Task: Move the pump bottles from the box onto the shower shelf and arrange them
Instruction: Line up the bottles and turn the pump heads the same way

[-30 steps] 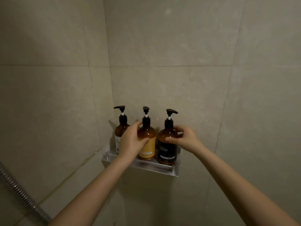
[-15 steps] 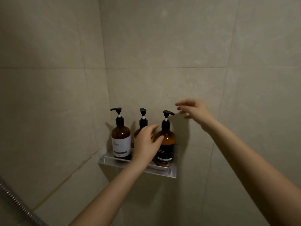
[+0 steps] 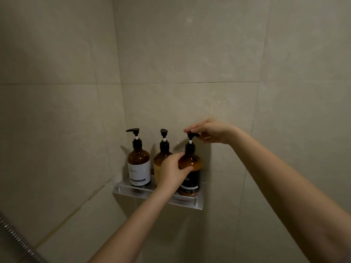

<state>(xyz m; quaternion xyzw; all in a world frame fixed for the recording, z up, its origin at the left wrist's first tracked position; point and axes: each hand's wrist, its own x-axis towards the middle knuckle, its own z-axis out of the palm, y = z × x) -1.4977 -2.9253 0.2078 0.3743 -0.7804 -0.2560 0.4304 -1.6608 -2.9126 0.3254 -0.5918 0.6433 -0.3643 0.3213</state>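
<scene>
Three amber pump bottles stand upright in a row on the metal shower shelf (image 3: pixel 198 204) in the wall corner. The left bottle (image 3: pixel 138 168) has a white label, the middle bottle (image 3: pixel 159 164) a yellow label, the right bottle (image 3: pixel 190 173) a black label. My left hand (image 3: pixel 171 172) grips the right bottle's body from the left and hides part of the middle bottle. My right hand (image 3: pixel 212 130) pinches the black pump head of the right bottle from the right. The box is out of view.
Beige tiled walls meet in a corner behind the shelf. A ribbed metal shower hose (image 3: pixel 17 242) runs across the lower left corner.
My left hand moved from the middle bottle to the right bottle's body. My right hand let go of that bottle's side, rose, and came down onto its pump head.
</scene>
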